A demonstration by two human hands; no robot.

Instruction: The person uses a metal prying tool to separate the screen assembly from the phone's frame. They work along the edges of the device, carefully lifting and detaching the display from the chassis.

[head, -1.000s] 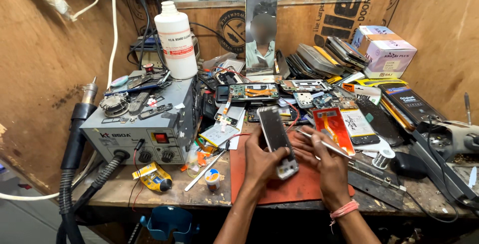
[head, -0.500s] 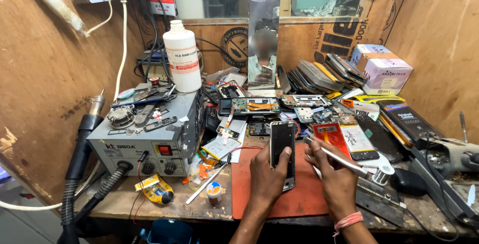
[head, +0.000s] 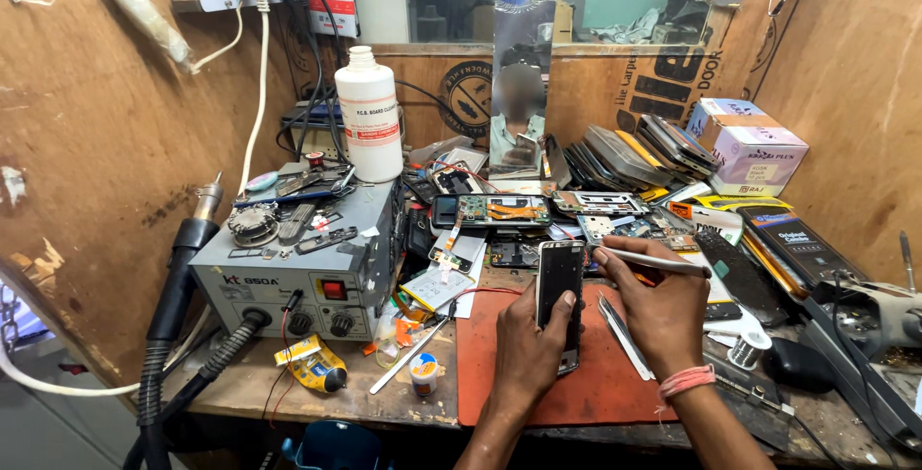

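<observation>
Beyond my fingers (head: 567,309) circuit boards (head: 504,209) crowd the bench (head: 250,395); the red mat (head: 615,384) below them gives me room.

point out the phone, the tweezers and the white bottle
phone (head: 559,283), head view, on its upper back panel
tweezers (head: 648,261), head view, mid-shaft above the right hand
white bottle (head: 369,115), head view, on its labelled body
</observation>
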